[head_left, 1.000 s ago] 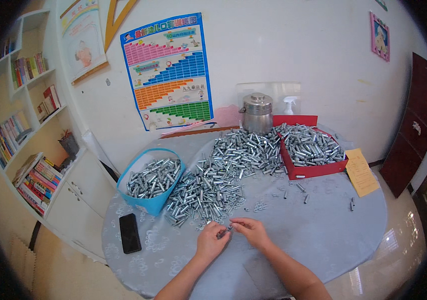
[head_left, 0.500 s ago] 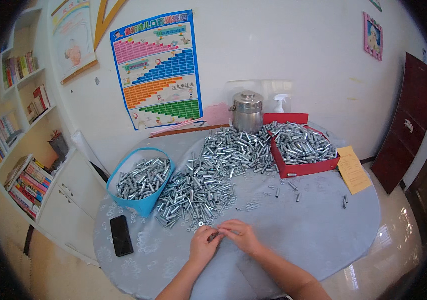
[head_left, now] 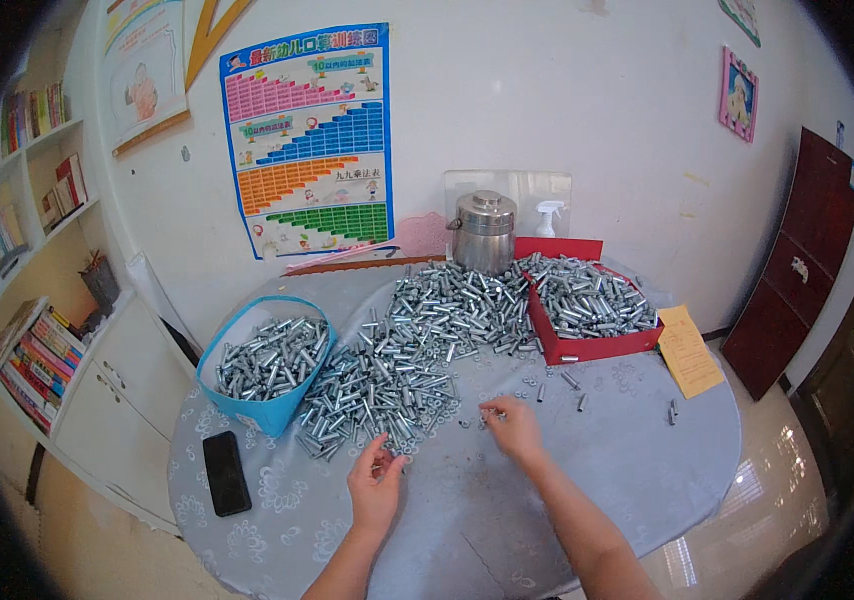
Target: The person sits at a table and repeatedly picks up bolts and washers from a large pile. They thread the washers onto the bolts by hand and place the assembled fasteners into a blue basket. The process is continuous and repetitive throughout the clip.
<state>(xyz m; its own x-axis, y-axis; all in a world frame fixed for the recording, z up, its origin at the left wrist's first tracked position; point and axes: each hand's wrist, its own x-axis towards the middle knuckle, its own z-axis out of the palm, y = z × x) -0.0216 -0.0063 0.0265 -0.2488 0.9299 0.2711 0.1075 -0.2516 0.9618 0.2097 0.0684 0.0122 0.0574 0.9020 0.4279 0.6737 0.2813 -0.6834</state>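
Observation:
A heap of silvery metal sleeves and bolts (head_left: pixel 377 385) spreads across the table, with small washers (head_left: pixel 442 410) along its near edge. My left hand (head_left: pixel 375 492) is at the heap's near edge, its fingers curled toward the thumb. Whatever it holds is too small to make out. Farther right, my right hand (head_left: pixel 515 432) reaches to the tabletop beside the heap. Its thumb and forefinger come together over a few small metal pieces, and the fingertips hide what is between them.
A blue fabric bin (head_left: pixel 282 408) full of metal sleeves stands left of the heap, a red box (head_left: pixel 602 345) of them right. Nearby are a black phone (head_left: pixel 226 474), a steel pot (head_left: pixel 484 235), a spray bottle (head_left: pixel 548 218), a yellow paper (head_left: pixel 690 352) and loose sleeves (head_left: pixel 582 402).
My hands, together half a second ago, have parted. The right has reached forward and right to the small pieces; the left has shifted slightly left. The view has also shifted.

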